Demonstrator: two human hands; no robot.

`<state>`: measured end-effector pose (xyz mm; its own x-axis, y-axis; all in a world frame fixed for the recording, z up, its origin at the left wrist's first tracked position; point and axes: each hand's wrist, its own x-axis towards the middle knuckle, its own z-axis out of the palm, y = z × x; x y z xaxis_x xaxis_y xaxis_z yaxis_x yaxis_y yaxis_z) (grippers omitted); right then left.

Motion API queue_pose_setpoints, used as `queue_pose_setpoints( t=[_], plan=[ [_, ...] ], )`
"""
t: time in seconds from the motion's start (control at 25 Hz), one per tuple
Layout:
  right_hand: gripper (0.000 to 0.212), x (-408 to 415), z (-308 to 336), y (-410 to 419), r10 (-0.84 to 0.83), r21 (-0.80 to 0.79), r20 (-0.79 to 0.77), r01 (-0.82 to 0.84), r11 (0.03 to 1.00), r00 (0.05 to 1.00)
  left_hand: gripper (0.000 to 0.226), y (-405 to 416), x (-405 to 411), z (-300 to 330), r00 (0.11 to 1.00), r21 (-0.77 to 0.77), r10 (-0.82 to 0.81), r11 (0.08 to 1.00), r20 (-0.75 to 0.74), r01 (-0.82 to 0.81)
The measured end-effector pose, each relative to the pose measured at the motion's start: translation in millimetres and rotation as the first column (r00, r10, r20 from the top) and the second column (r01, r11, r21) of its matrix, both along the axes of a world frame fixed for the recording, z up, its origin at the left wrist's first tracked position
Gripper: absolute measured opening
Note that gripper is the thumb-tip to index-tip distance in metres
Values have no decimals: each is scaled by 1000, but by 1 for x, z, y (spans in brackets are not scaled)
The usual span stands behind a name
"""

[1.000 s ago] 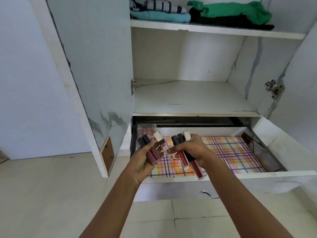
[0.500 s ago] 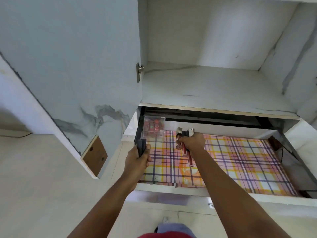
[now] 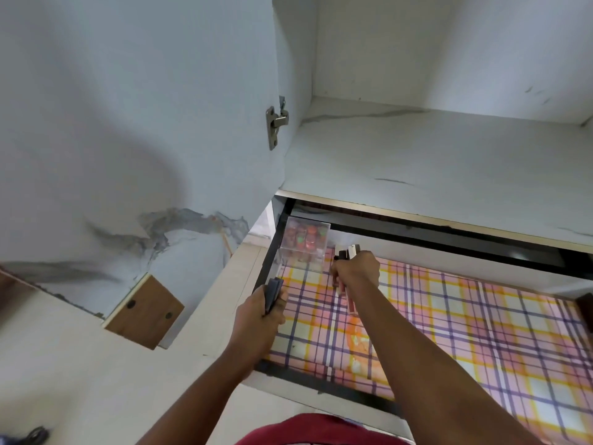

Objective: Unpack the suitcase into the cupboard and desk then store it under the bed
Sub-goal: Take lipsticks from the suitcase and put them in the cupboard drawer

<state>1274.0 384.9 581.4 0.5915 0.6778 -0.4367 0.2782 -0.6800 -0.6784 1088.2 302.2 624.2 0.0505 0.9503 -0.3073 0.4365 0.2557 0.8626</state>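
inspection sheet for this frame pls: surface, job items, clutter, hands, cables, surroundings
Surface: open drawer lined with plaid paper.
Job items: clear box of small bottles in the drawer's back-left corner; lip gloss tubes in right hand; dark tubes in left hand.
Clutter: nothing seen.
Hands: left hand grips dark tubes at the drawer's left edge; right hand holds tubes over the liner beside the box.
Cables: nothing seen.
Surroundings: bare shelf above; open cupboard door on the left, hinge; tiled floor.

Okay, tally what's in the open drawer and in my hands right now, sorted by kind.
Clear box of small bottles: 1
Bunches of lip gloss tubes: 2, one gripped in the left hand, one in the right hand; tubes per bunch unclear
Plaid drawer liner: 1
Total: 4
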Motion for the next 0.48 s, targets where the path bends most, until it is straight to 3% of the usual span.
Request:
queue_pose_setpoints(
  t=[0.08,0.12,0.2,0.24,0.32,0.4,0.48],
  plan=[
    [21,4,8,-5,-56,40,-39,58,998,998,17,0,-2,5,997,-61,-14,998,70,19],
    [21,6,16,-11,-90,100,-130,104,990,987,18,1,-3,7,986,-121,1,993,167,19],
    [21,11,32,-27,-44,204,-420,142,969,907,20,7,-2,11,858,-298,142,955,493,13],
    [25,12,41,-36,61,245,-520,81,966,852,25,11,1,12,739,-371,234,928,632,24],
    [30,13,53,-53,282,291,-568,-132,948,773,35,18,9,11,557,-439,346,898,755,36],
    [24,9,62,-66,410,317,-558,-272,909,721,37,20,20,12,467,-464,383,883,797,67],
    [21,3,65,-75,480,360,-553,-324,875,681,42,20,27,11,449,-471,376,874,811,119]
  ],
)
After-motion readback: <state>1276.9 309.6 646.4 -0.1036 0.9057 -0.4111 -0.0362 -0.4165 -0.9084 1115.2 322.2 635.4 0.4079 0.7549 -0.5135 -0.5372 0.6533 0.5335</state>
